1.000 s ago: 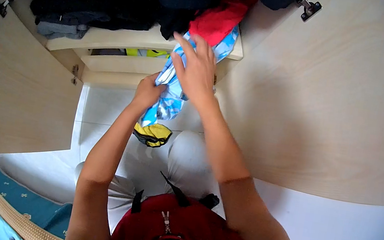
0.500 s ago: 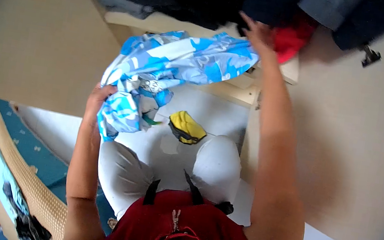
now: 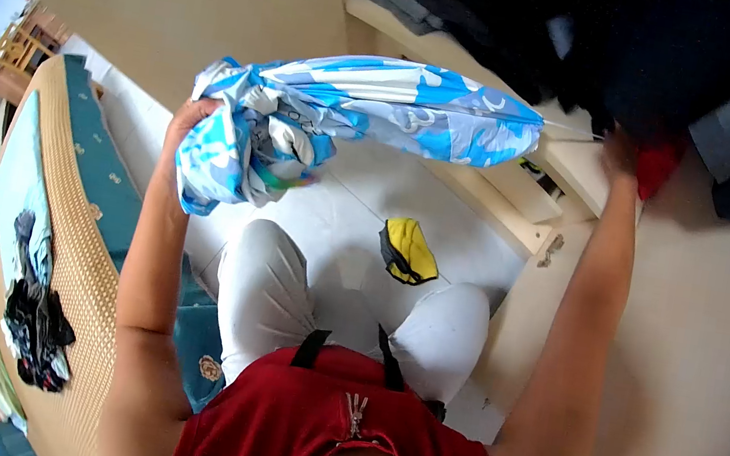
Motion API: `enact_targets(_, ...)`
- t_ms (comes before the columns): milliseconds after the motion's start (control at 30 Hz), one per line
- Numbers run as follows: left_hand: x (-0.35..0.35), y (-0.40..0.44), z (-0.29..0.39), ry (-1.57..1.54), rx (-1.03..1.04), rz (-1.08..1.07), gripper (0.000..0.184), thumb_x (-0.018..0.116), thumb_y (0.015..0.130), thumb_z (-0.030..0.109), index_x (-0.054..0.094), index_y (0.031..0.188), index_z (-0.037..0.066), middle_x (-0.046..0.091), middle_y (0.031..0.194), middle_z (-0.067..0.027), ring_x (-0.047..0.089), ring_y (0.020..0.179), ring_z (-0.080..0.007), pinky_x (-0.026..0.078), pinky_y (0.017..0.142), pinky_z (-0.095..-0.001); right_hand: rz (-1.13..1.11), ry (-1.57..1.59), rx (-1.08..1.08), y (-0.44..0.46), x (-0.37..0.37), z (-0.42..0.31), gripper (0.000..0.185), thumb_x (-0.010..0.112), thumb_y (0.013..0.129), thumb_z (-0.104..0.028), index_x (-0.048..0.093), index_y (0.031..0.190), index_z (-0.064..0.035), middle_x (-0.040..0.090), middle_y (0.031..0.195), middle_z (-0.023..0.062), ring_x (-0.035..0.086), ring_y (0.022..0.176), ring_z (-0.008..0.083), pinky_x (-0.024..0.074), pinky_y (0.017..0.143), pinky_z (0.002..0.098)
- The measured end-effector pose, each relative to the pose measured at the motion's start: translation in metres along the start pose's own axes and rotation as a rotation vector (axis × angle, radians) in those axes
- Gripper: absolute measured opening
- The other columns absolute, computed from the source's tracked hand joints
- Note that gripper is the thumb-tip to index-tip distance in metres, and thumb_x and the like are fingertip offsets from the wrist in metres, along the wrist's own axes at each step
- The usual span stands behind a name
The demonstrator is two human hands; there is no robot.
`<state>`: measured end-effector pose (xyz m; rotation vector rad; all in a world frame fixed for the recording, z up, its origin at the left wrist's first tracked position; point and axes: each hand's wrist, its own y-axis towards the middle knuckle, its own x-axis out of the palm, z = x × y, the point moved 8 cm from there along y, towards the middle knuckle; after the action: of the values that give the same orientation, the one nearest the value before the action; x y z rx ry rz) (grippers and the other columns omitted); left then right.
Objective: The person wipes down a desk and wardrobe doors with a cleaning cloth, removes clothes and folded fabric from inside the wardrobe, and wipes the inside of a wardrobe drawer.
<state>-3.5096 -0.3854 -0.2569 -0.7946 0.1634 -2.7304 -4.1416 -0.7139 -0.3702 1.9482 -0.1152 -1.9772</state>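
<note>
A bunched blue-and-white camouflage-print cloth (image 3: 487, 123) stretches across in front of me above the floor. My left hand (image 3: 192, 117) is closed around its crumpled left end, where white fabric shows in the folds. From the cloth's narrowed right end a thin white cord (image 3: 574, 128) runs taut to my right hand (image 3: 619, 159). The fingers of that hand look closed on the cord, though shadow partly hides them. Just beside my right hand is a red cloth (image 3: 661, 165) at the wardrobe shelf.
Dark folded clothes (image 3: 474, 21) lie on the wardrobe shelf (image 3: 433, 40), with its doors spread at both sides. A yellow-and-black cloth item (image 3: 411, 251) lies on the tiled floor between my knees. At left stands a bed with a woven tan mat (image 3: 80, 250) and a dark clothing pile (image 3: 36, 329).
My right hand has moved right, away from the cloth's end, drawing the white cord out straight. The cloth is stretched more level. The view has turned, showing more of the bed.
</note>
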Motion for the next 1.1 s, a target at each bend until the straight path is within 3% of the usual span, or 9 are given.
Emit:
enact_targets(67, -0.016, -0.006, 0.019, 0.004, 0.008, 0.059, 0.043, 0.064, 0.076, 0.008, 0.056, 0.116, -0.005, 0.069, 0.095, -0.0168, 0.07, 0.078, -0.027, 0.06, 0.075, -0.0365, 0.131, 0.007, -0.082, 0.004, 0.03, 0.025, 0.043, 0.05, 0.093, -0.022, 0.051, 0.129, 0.0018, 0.052, 0.131, 0.0257, 0.046, 0.124, 0.04, 0.0348, 0.105, 0.0434)
enact_targets(167, -0.003, -0.03, 0.056, -0.077, 0.115, -0.007, 0.044, 0.062, 0.078, 0.012, 0.056, 0.117, -0.006, 0.068, 0.1, -0.0193, 0.07, 0.086, -0.0304, 0.059, 0.081, -0.0408, -0.28, 0.07, 0.189, 0.003, 0.027, 0.019, 0.043, 0.048, 0.093, -0.018, 0.049, 0.132, 0.0011, 0.049, 0.136, 0.0244, 0.045, 0.126, 0.039, 0.0341, 0.107, 0.0413)
enact_targets(367, -0.04, -0.078, 0.146, 0.221, 0.419, 0.072, 0.044, 0.055, 0.086, 0.022, 0.055, 0.123, -0.002, 0.065, 0.11, -0.0183, 0.065, 0.1, -0.0299, 0.053, 0.093, -0.0425, -0.114, -0.004, -0.016, -0.004, 0.04, 0.027, 0.048, 0.044, 0.093, -0.01, 0.04, 0.141, -0.0022, 0.041, 0.143, 0.0229, 0.038, 0.132, 0.0368, 0.0313, 0.11, 0.0397)
enact_targets(500, -0.104, -0.141, 0.244, 0.334, 0.603, 0.155, 0.045, 0.048, 0.091, 0.026, 0.051, 0.127, -0.001, 0.061, 0.118, -0.0183, 0.061, 0.107, -0.0314, 0.049, 0.097, -0.0444, -0.265, -0.086, 0.105, -0.017, -0.029, -0.03, 0.054, 0.039, 0.092, -0.005, 0.037, 0.145, -0.0098, 0.038, 0.146, 0.0207, 0.036, 0.134, 0.0366, 0.0274, 0.113, 0.0414)
enact_targets(700, -0.24, -0.286, 0.349, 0.424, 0.881, 0.441, 0.048, 0.037, 0.098, 0.032, 0.046, 0.134, 0.002, 0.055, 0.129, -0.0182, 0.055, 0.117, -0.0335, 0.043, 0.103, -0.0474, -0.001, 0.049, 0.082, -0.006, -0.004, -0.003, 0.056, 0.038, 0.093, -0.006, 0.034, 0.148, -0.0162, 0.035, 0.149, 0.0199, 0.034, 0.136, 0.0362, 0.0271, 0.113, 0.0431)
enact_targets(800, -0.322, -0.372, 0.372, 0.423, 0.998, 0.576, 0.05, 0.031, 0.101, 0.035, 0.044, 0.137, 0.003, 0.052, 0.135, -0.0182, 0.052, 0.122, -0.0346, 0.04, 0.106, -0.0489, -0.022, 0.003, 0.182, -0.006, -0.005, -0.007, 0.061, 0.04, 0.091, -0.002, 0.031, 0.149, -0.0175, 0.033, 0.15, 0.0188, 0.032, 0.137, 0.036, 0.0272, 0.113, 0.0437)
enact_targets(900, -0.369, -0.436, 0.336, 0.029, 1.099, 0.837, 0.049, 0.035, 0.101, 0.037, 0.046, 0.135, 0.004, 0.055, 0.132, -0.017, 0.054, 0.118, -0.0336, 0.044, 0.102, -0.0467, -0.134, -0.152, 0.232, -0.012, -0.036, -0.042, 0.062, 0.036, 0.091, 0.0, 0.031, 0.149, -0.017, 0.028, 0.152, 0.0197, 0.029, 0.138, 0.0369, 0.0253, 0.113, 0.0458)
enact_targets(1033, -0.452, -0.528, 0.265, 0.528, 0.487, 1.895, 0.039, 0.057, 0.09, 0.025, 0.058, 0.119, -0.002, 0.063, 0.117, -0.015, 0.062, 0.103, -0.0273, 0.051, 0.088, -0.0416, 0.064, -0.052, 0.084, -0.007, -0.014, -0.025, 0.061, 0.033, 0.091, 0.002, 0.031, 0.149, -0.0144, 0.025, 0.153, 0.0217, 0.028, 0.139, 0.038, 0.0241, 0.114, 0.0472)
enact_targets(1100, -0.486, -0.561, 0.238, 0.551, 0.356, 1.921, 0.04, 0.056, 0.085, 0.024, 0.061, 0.112, -0.005, 0.063, 0.117, -0.0178, 0.064, 0.104, -0.029, 0.05, 0.087, -0.0407, 0.193, -0.018, -0.033, -0.006, -0.008, -0.02, 0.061, 0.031, 0.09, 0.002, 0.031, 0.149, -0.0131, 0.024, 0.153, 0.0227, 0.027, 0.139, 0.0385, 0.0235, 0.114, 0.0479)
